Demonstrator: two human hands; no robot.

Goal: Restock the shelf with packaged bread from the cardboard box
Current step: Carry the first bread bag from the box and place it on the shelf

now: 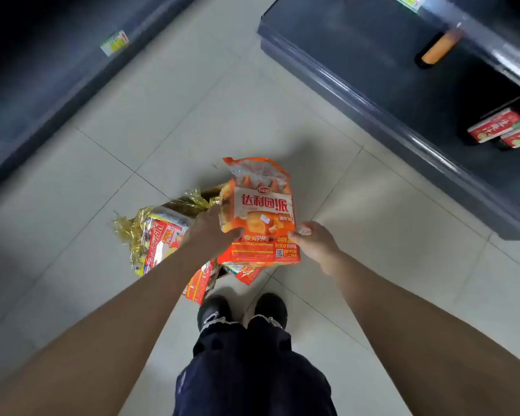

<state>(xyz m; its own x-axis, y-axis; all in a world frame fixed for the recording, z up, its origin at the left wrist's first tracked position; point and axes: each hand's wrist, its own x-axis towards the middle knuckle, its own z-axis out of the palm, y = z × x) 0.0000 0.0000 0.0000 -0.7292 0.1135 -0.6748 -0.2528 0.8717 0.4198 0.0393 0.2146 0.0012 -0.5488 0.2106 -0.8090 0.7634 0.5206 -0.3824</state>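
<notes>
The orange bread packet (pixel 261 211) is held above the cardboard box (pixel 214 190), gripped at its left edge by the left hand (pixel 213 229) and pinched at its right by the right hand (pixel 315 241); its long axis is pointed away from the body; the shelf (pixel 342 82) is seen ahead-right, nearer the right hand.

Head camera looking steeply down at the tiled floor (pixel 222 100)
It is sitting high above the person's shoes (pixel 213 307), facing forward and down; wide-angle bending is showing at the edges, and a shelf (pixel 372 55) is running beyond the shoes, to their right.
</notes>
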